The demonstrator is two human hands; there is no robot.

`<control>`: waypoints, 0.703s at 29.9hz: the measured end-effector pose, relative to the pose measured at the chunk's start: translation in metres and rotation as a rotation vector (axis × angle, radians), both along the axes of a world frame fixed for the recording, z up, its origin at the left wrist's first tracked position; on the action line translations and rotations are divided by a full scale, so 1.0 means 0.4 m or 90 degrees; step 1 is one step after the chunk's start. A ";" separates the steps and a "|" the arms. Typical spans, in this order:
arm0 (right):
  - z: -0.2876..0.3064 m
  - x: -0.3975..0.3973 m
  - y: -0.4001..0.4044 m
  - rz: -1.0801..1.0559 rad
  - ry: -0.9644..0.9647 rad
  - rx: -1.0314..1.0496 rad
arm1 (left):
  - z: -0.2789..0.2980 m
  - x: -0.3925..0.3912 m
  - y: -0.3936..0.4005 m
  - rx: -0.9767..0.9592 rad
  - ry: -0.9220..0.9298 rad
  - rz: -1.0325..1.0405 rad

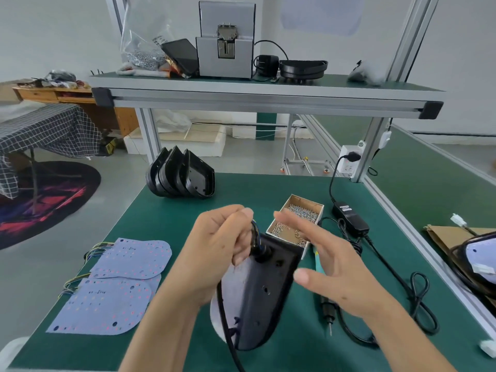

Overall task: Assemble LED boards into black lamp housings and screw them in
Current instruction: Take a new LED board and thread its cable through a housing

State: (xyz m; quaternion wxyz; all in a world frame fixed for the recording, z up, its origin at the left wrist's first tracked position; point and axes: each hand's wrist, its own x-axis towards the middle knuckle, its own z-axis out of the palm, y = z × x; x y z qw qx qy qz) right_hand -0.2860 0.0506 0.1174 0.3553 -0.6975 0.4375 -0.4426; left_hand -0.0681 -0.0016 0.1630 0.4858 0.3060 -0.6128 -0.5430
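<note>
While the left hand (218,253) is pinching the wires (255,233) coming through the back of a black lamp housing (264,294), the right hand (330,267) is hovering just right of that housing, fingers spread and grasping nothing. Left of the housing, LED boards (118,283) are lying flat; behind it, a screw box (296,220) is sitting.

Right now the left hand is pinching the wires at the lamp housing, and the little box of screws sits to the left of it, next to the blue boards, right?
Not quite. The head view shows the box of screws to the right of the lamp housing, near the open right hand. The left hand does pinch the wires.
</note>
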 end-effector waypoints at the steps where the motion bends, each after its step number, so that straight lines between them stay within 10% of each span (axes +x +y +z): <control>1: -0.009 -0.004 -0.004 0.023 -0.056 0.009 | 0.000 -0.003 0.000 0.006 0.027 -0.024; 14: -0.077 0.133 -0.043 0.111 -0.425 0.101 | -0.016 -0.006 -0.027 0.305 0.443 -0.162; 17: -0.058 0.134 -0.029 0.025 -0.459 0.114 | -0.029 0.010 -0.035 0.280 0.320 -0.083; 21: -0.009 0.114 -0.016 -0.061 -0.437 0.140 | -0.058 0.040 -0.038 -0.025 -0.127 0.200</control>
